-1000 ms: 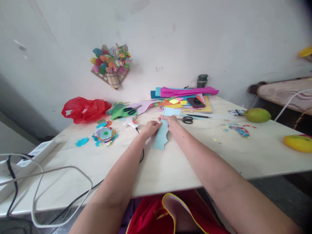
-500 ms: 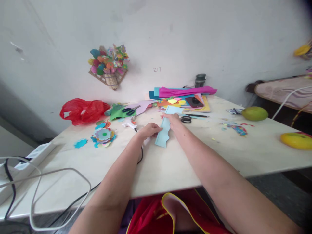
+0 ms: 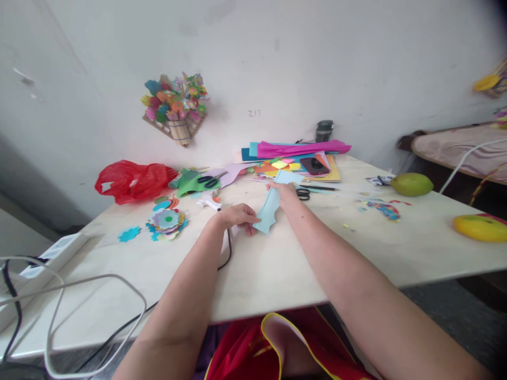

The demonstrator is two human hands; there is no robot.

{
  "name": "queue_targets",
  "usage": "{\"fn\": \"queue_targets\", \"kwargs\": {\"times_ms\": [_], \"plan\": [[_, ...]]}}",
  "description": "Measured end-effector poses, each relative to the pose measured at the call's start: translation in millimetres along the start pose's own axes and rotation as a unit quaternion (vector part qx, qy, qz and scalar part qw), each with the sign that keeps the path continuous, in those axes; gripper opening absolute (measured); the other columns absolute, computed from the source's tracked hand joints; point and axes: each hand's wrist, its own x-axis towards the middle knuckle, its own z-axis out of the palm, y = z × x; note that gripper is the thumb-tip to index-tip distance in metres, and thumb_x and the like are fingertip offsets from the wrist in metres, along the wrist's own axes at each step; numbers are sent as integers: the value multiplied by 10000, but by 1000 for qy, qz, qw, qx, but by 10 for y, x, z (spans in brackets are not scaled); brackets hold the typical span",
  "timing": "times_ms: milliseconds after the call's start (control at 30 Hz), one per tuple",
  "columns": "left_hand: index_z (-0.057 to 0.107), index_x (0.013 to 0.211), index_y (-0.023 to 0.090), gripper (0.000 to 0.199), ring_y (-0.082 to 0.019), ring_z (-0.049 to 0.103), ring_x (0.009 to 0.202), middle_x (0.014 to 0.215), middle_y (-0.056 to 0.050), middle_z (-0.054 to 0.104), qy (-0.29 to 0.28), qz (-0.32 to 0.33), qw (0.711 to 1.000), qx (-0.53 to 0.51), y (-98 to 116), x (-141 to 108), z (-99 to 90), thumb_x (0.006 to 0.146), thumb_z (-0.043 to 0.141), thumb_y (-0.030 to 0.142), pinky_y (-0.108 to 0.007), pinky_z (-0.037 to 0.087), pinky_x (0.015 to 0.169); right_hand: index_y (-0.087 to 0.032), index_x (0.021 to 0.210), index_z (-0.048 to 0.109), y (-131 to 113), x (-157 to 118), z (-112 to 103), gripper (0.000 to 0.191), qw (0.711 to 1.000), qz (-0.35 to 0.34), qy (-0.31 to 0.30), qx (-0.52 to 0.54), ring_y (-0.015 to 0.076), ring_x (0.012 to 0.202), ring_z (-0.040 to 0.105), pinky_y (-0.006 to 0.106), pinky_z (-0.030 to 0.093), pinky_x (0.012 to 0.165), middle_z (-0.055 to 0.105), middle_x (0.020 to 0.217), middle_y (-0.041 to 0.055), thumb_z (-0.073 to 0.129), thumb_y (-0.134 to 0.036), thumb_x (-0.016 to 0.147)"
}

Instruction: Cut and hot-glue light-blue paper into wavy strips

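A light blue paper strip (image 3: 270, 209) with one scalloped edge slants across the middle of the table between my hands. My left hand (image 3: 241, 217) pinches its near left corner between thumb and fingers. Higher up the strip, my right hand (image 3: 284, 193) grips it, with the far end showing beyond the fingers. Black-handled scissors (image 3: 303, 194) lie just right of my right hand, beside a dark pen (image 3: 320, 187). Left of the strip rests a white glue gun (image 3: 208, 201) with a black cable that runs under my left wrist.
Stacked paper flowers (image 3: 168, 220) and a blue cutout (image 3: 129, 234) lie left. A red plastic bag (image 3: 134, 182), green paper with scissors (image 3: 208, 181), coloured sheets and a phone (image 3: 315, 165) line the back. Two mangoes (image 3: 412, 184) sit right; a power strip (image 3: 43, 269) stands left.
My left hand has shifted down along the strip to its near corner, and that end is now lifted and bent. My right hand has moved slightly right.
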Motion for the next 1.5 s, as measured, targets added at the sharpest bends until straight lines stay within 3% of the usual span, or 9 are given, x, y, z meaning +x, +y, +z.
{"fn": "queue_targets", "kwargs": {"times_ms": [167,333,400,533,700,800,933,1167,1500], "plan": [[569,588,137,367,-97,540,442,578,-63,654,-20,-14,1000,3,-1,-33,-30,609,675,488,-207,255,404,-128,620,555,-36,-3,-16,135,1000,0,2,-1,143,495,581,233,491,477,569,458,-11,663,-54,588],[560,538,145,386,-87,483,374,500,-39,613,-5,-28,999,34,-4,-66,-55,605,665,510,-212,250,378,-139,603,553,-49,51,-58,138,999,-13,22,22,139,472,571,226,476,436,580,458,-6,673,-72,590],[528,480,150,419,-82,449,355,440,-20,564,54,-31,996,61,-30,-54,-72,598,663,529,-215,271,378,-138,596,555,-49,96,-93,130,999,-17,29,35,134,459,563,226,471,426,580,453,-8,672,-82,598],[486,461,162,457,-66,398,344,393,16,488,245,2,967,68,-93,41,-84,611,635,567,-211,290,379,-124,614,586,-35,113,-94,87,999,21,-20,44,133,482,581,224,481,454,610,486,6,655,-71,611],[587,660,142,420,-103,540,487,580,-23,605,324,63,943,-35,-128,191,-17,625,631,558,-207,393,433,-107,654,630,40,-60,73,53,990,92,-106,0,140,484,579,245,473,458,641,537,23,665,-108,615],[589,699,143,396,-83,501,448,517,20,550,332,100,934,-87,-146,242,15,611,662,522,-201,391,426,-102,646,639,97,-171,155,45,980,119,-158,-20,126,442,549,254,470,460,636,532,21,658,-142,634],[535,618,147,357,-60,440,405,465,48,486,332,116,926,-133,-171,261,12,585,701,461,-192,347,395,-101,637,632,156,-242,188,91,975,120,-177,-52,142,467,568,271,484,488,638,540,30,687,-171,619],[487,572,158,347,-57,413,384,428,56,451,311,96,932,-163,-124,212,19,578,715,420,-204,321,402,-103,614,608,165,-263,187,130,978,114,-162,-62,177,501,593,298,493,494,649,555,54,716,-93,542],[507,563,149,321,-68,443,396,427,37,494,226,86,955,-172,-131,229,51,565,728,381,-210,333,427,-107,565,589,97,-179,182,114,993,98,-69,24,138,500,576,248,487,498,611,503,15,662,-19,576]]}}
